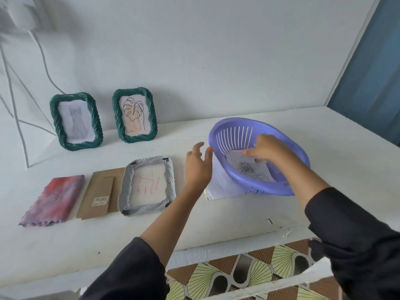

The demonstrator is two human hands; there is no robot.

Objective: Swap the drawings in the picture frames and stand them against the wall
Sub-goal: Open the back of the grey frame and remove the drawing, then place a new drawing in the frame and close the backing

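Two green frames stand against the wall: the left frame [76, 121] shows a faint cat drawing, the right frame [135, 115] a leaf drawing. A grey frame [148, 185] lies face down on the table with its back off and a sheet with red marks inside. Its brown cardboard back [97, 194] lies to its left. A purple basket [257, 155] sits tilted at the right with drawings [252, 169] in it. My right hand [265, 149] reaches inside and touches the drawings. My left hand [198, 167] hovers with spread fingers at the basket's left rim.
A folded pink and purple cloth [54, 200] lies at the left of the table. White paper [223, 185] sticks out from under the basket. The table's front edge [216, 252] runs above a patterned floor. A blue curtain [372, 68] hangs at the far right.
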